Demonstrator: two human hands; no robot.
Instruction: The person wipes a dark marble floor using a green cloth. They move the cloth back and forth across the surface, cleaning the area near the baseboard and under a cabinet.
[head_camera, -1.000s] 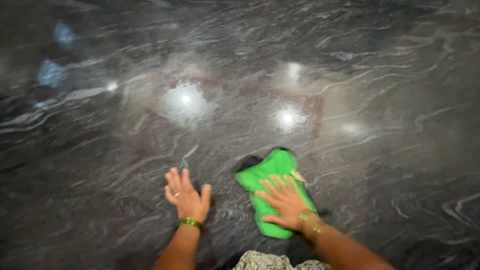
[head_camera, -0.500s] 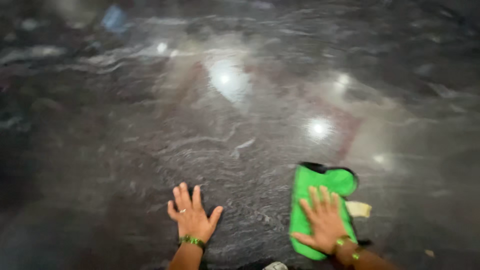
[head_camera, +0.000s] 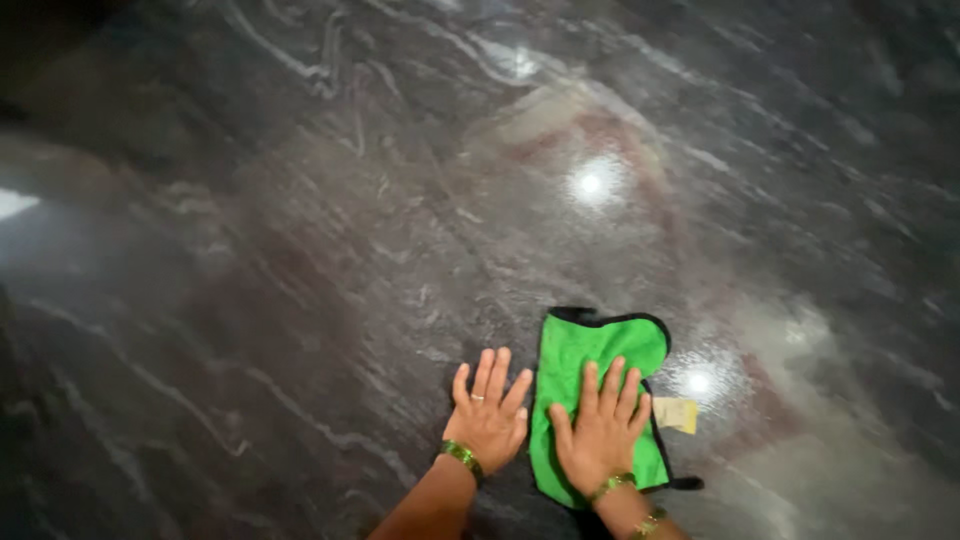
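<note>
A green cloth (head_camera: 590, 350) with a dark edge and a small pale tag lies flat on a dark, glossy, veined stone surface (head_camera: 300, 300). My right hand (head_camera: 600, 430) presses palm down on the cloth, fingers spread, with green bangles at the wrist. Just left of the cloth, my left hand (head_camera: 488, 418) rests flat on the bare stone, fingers apart, a ring on one finger and a green bangle at the wrist. The two hands sit side by side, nearly touching.
The polished stone fills the whole view and mirrors several bright ceiling lights (head_camera: 590, 183). A pale reflection shows at the left edge (head_camera: 12, 203).
My right hand and the cloth have moved left, closer to my left hand. The view has shifted, so the light reflections sit in different places.
</note>
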